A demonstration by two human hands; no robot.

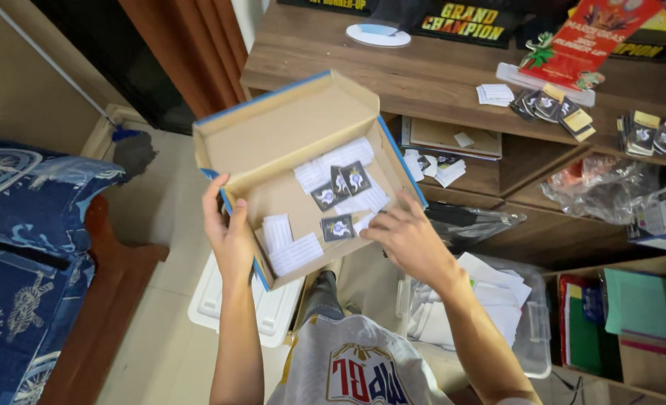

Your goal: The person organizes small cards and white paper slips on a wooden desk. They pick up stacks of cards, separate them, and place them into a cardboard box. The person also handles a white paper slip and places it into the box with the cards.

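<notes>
Cardboard box [288,142] held tilted above lap, left hand [230,234] clamped on near-left wall. Right hand [410,240] at near-right rim, fingers spread, grasping nothing visible. Inside: a few dark small packets [338,227] face up among white packets [295,253]. More dark packets [554,105] and a white stack [495,94] out on wooden desk [423,75]. Judged part-filled, much left outside

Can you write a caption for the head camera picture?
Left hand holds an open cardboard box of small cards; right hand reaches in.
</notes>
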